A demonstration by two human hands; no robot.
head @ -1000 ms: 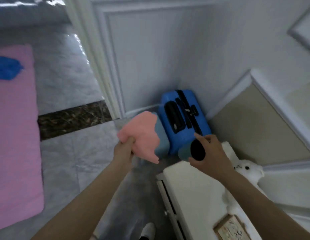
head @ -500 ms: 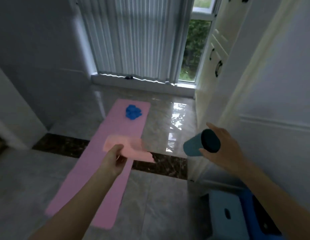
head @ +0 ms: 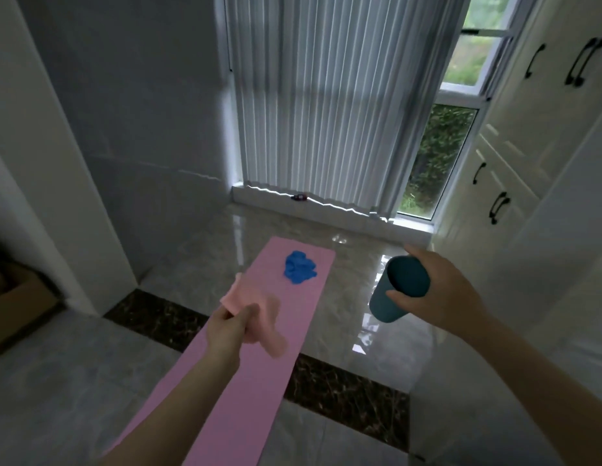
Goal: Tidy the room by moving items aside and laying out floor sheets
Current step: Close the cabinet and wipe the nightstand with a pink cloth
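Carrying both items toward the pink floor sheet (head: pixel 259 358) appears to be the step in hand. The left hand (head: pixel 227 331) pinches a salmon cloth (head: pixel 255 306) above the sheet; the right hand (head: pixel 437 290) wraps its fingers around a teal cup (head: pixel 393 290), held tilted above the glossy floor (head: pixel 356 264). Level the cup before setting it down. Avoid the blue bundle (head: pixel 299 267) lying on the sheet's far end.

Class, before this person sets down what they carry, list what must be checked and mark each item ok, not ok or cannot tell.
1. Left hand has a firm grip on the pink cloth: ok.
2. Right hand holds the teal cup: ok.
3. Cup empty: cannot tell.
4. Pink mat lies flat: ok.
5. Mat free of items: not ok, blue cloth lies on it.
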